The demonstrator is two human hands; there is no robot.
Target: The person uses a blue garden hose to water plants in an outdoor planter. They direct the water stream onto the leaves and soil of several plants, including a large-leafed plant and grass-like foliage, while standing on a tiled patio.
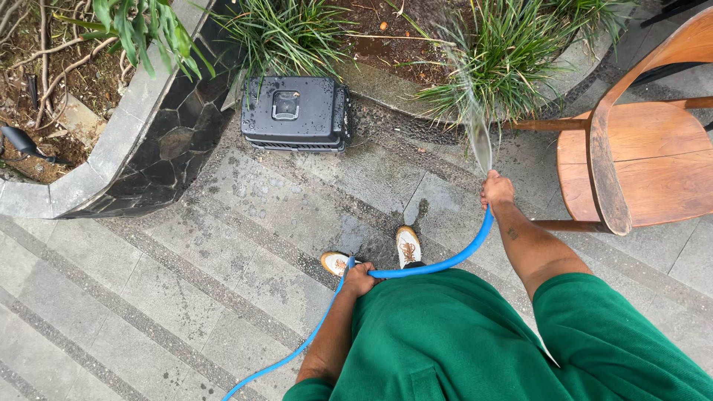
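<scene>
The right hand (pixel 496 190) is clamped on the blue hose (pixel 445 261) nozzle end, the left hand (pixel 359 281) gripping it behind, spray arcing toward the grass clump (pixel 494 74).

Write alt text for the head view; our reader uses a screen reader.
A person's right hand aims a blue hose spraying water toward grassy plants, while the left hand grips the hose lower down. A black case and a wooden chair stand nearby.
</scene>
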